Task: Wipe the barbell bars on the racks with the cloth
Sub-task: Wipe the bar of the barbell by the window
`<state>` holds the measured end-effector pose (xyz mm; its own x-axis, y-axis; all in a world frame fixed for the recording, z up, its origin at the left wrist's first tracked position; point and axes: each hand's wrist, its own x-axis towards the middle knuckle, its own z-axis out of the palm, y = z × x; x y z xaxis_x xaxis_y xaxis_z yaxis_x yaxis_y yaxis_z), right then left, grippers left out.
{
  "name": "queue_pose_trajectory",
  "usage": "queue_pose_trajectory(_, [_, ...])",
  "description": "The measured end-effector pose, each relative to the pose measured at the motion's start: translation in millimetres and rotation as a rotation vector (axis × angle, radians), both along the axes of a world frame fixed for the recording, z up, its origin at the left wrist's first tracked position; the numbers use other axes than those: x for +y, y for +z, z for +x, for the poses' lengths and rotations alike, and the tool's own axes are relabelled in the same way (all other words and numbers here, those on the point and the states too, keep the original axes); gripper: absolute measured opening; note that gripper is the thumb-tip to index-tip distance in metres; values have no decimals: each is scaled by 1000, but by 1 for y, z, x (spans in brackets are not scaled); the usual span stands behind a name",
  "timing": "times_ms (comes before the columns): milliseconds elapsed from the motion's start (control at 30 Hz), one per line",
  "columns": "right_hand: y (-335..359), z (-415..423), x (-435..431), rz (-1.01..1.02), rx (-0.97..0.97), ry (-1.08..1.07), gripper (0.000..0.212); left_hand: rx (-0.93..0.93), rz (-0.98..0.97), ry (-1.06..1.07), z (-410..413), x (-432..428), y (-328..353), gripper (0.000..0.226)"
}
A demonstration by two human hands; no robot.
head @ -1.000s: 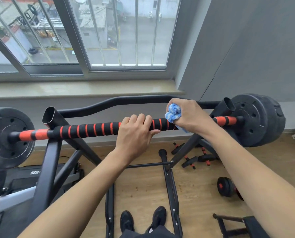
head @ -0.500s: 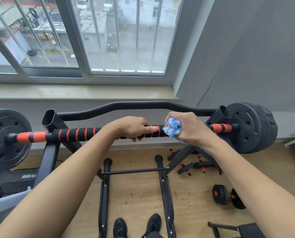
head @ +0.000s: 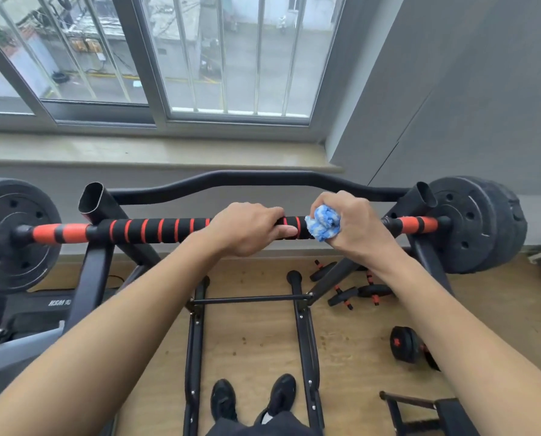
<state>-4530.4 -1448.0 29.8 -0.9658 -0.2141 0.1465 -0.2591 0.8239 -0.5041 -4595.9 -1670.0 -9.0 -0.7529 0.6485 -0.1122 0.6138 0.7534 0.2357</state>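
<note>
The left hand (head: pixel 247 229) has rolled over the racked barbell bar (head: pixel 156 230), steadying it, while the right hand's (head: pixel 354 225) grip wraps the blue cloth (head: pixel 322 226) round the bar's right section, mid-wipe.

The cloth (head: pixel 322 226) has slid right along the bar (head: pixel 156 230).

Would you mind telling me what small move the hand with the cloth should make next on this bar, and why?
Probably slide the right hand, gripping the blue cloth around the barbell bar, rightward toward the orange end section. The left hand holds the bar just left of the cloth, blocking that way.
</note>
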Motion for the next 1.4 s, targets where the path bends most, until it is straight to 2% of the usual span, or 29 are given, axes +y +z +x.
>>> queue_pose_trajectory(67, [2, -4, 0, 0, -12, 9, 29, -295, 33, 8, -12, -1, 11, 48])
queue_pose_trajectory(100, [2, -4, 0, -9, -27, 14, 29, -381, 63, 9, -15, -1, 15, 47])
queue_pose_trajectory(167, [3, -2, 3, -18, -51, 34, 29, -420, 82, 5, -16, -2, 17, 48])
queue_pose_trajectory(233, [5, -2, 5, -26, -55, 56, 29, -236, 28, 40, -5, -1, 11, 52])
queue_pose_trajectory(300, [5, -1, 5, -32, -36, 54, 30, 115, -2, 173, 13, 1, -2, 58])
queue_pose_trajectory(367, [2, -1, 3, -20, 1, 31, 31, 330, -23, 275, 29, 1, -10, 61])
queue_pose_trajectory(433, [-6, 1, 0, -18, 19, 2, 35, 391, -36, 258, 35, -1, -15, 61])
queue_pose_trajectory(500, [-9, 6, -1, -22, 24, -14, 38, 371, -60, 233, 30, -3, -11, 62])
queue_pose_trajectory(567, [-10, 9, 0, -21, 29, -19, 39, 270, -74, 218, 18, -3, -5, 67])
queue_pose_trajectory(600, [-11, 10, 0, -20, 28, -20, 39, 163, -79, 213, 11, -3, -2, 70])
queue_pose_trajectory(733, [-18, 23, -3, -31, 14, -40, 41, -489, -10, 236, -19, -5, 17, 78])
queue_pose_trajectory(800, [-20, 28, -5, -65, 45, -55, 39, -588, 35, 255, -23, -5, 20, 76])
queue_pose_trajectory(867, [-17, 28, -6, -159, 94, -126, 37, -414, 41, 286, -13, -2, 17, 70])
queue_pose_trajectory(967, [-13, 20, -9, -193, 148, -205, 37, 141, 70, 231, 15, 5, 1, 51])
queue_pose_trajectory(1000, [-13, 19, -11, -163, 148, -198, 36, 257, 46, 189, 26, 8, -5, 48])
queue_pose_trajectory(1067, [-14, 22, -15, -111, 145, -186, 34, 421, -23, 156, 38, 13, -16, 49])
queue_pose_trajectory(1167, [-14, 29, -17, -75, 147, -149, 38, 483, -58, 149, 35, 11, -20, 53])
queue_pose_trajectory(1267, [-20, 35, -20, -53, 165, -97, 37, 259, -148, 56, 6, 15, -6, 55])
queue_pose_trajectory(1300, [-23, 38, -21, -51, 165, -95, 38, 96, -154, 34, -5, 16, -1, 50])
queue_pose_trajectory(1333, [-27, 40, -22, -57, 155, -106, 39, -160, -134, 78, -15, 17, 5, 51])
queue_pose_trajectory(1367, [-29, 41, -21, -76, 145, -127, 42, -418, -75, 151, -21, 18, 13, 60])
queue_pose_trajectory(1400, [-31, 41, -20, -110, 142, -153, 44, -572, -13, 198, -26, 18, 18, 69])
